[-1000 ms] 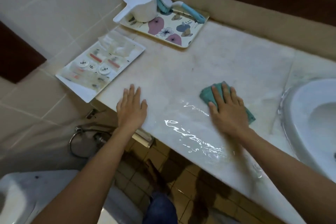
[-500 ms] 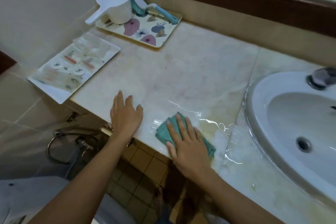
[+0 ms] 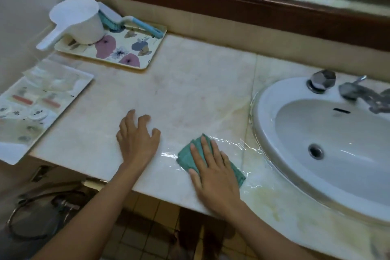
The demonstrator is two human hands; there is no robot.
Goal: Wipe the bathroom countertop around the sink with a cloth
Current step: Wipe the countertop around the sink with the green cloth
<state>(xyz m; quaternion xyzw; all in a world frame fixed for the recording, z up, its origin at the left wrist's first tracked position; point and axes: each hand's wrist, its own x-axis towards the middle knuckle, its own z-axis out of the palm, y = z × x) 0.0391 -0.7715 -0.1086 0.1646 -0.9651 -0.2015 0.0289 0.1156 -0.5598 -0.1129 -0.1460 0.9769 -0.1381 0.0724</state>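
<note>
Two bare hands on a wet marble bathroom countertop (image 3: pixel 200 82), one pressing a teal cloth (image 3: pixel 185 155) flat just left of the sink (image 3: pixel 295 177).

Far left of the sink, a white tray of wrapped toiletries (image 3: pixel 42 99) overhangs the counter's end; behind it a floral tray (image 3: pixel 118 50) holds a white water dipper (image 3: pixel 78 21) and a blue-handled scrub brush (image 3: pixel 130 22). Nearer the sink, the left hand (image 3: pixel 137 139) lies palm down on bare stone, fingers spread apart. The right hand (image 3: pixel 215 173) lies flat on the cloth, fingers extended and close together, at the front edge. Water glistens between cloth and sink. A chrome faucet (image 3: pixel 363 95) stands at the sink's back rim.
</note>
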